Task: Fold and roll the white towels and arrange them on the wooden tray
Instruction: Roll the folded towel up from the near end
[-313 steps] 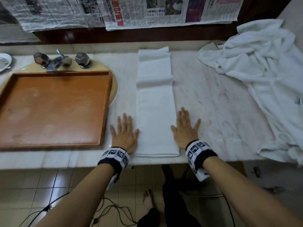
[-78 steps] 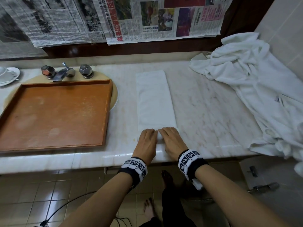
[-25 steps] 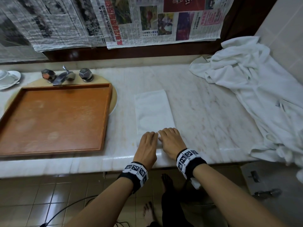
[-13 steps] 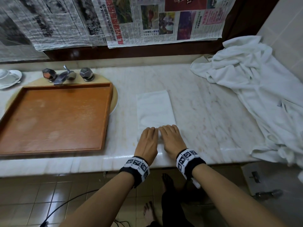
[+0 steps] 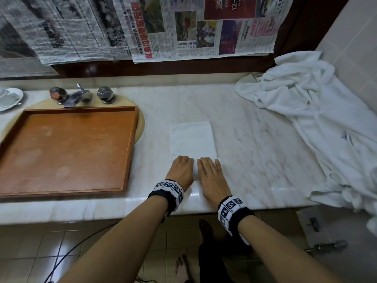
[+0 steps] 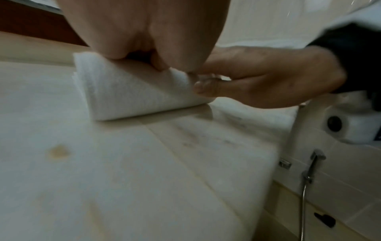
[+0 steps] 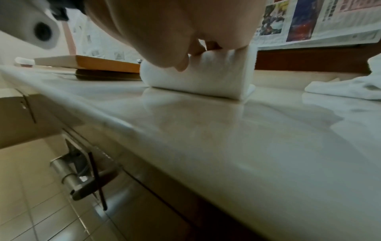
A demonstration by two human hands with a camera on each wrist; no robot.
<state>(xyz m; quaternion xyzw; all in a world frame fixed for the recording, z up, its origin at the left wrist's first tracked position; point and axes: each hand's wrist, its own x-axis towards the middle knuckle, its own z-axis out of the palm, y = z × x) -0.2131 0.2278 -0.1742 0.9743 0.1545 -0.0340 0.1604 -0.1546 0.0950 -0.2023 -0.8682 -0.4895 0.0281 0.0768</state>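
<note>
both my hands sit side by side on the roll, left hand point(image 5: 182, 170) and right hand point(image 5: 209, 173) almost touching, fingers curled over the top of the towel point(image 5: 191, 139) and thumbs tucked at its near side. the wrist views show the grip plainly: fingers bent round a thick white cylinder, pressing it down onto the counter point(image 5: 255, 139). i judge the hands are set close together at the middle so the roll stays even across its width and does not cone out at one end. the flat tail of the towel lies ahead toward 12 o'clock, a short stretch not yet rolled, so the rolling looks well past halfway.

the tray point(image 5: 67, 150) lies at 9 o'clock from the towel, near but apart, with nothing on it that i can see, close enough for a short carry once the roll is done. it rests partly over the basin below the tap point(image 5: 79, 96).

count: one towel in hand, one tray, two hands, and one heap point(image 5: 318, 119) of white cloth at 2 o'clock; how many towels are in that heap i cannot tell.
</note>
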